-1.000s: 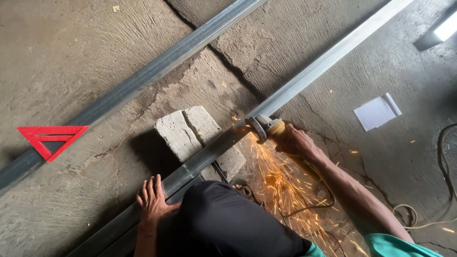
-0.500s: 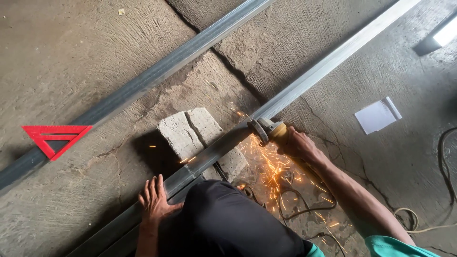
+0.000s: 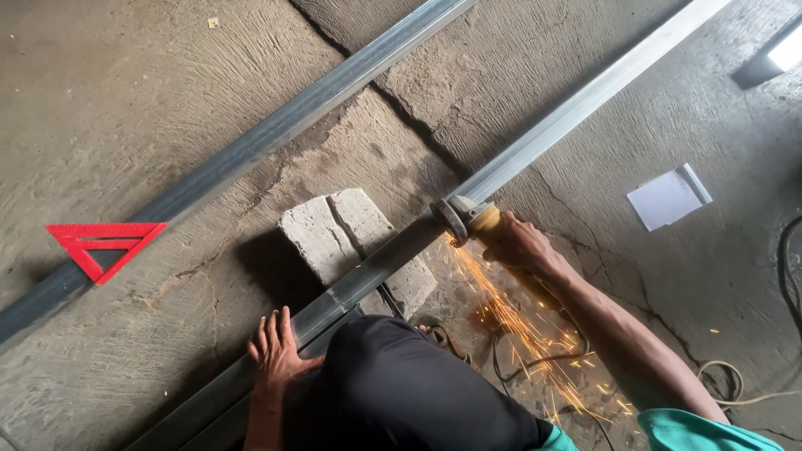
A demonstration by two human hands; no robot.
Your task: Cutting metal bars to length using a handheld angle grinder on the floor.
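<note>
Two hands share the work: the right hand (image 3: 520, 244) is wrapped around the angle grinder (image 3: 464, 219), cutting the steel tube (image 3: 535, 142) beside its knuckles; the left hand (image 3: 274, 355), fingers spread, presses the tube down. Best done with steady pressure, sparks (image 3: 510, 313) away from the cable (image 3: 518, 367).

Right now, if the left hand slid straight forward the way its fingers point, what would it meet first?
The left hand lies flat on the metal tube, fingers pointing up the picture. Past the tube's edge it would probably meet bare concrete floor; the grey block lies to the right of that line.
</note>
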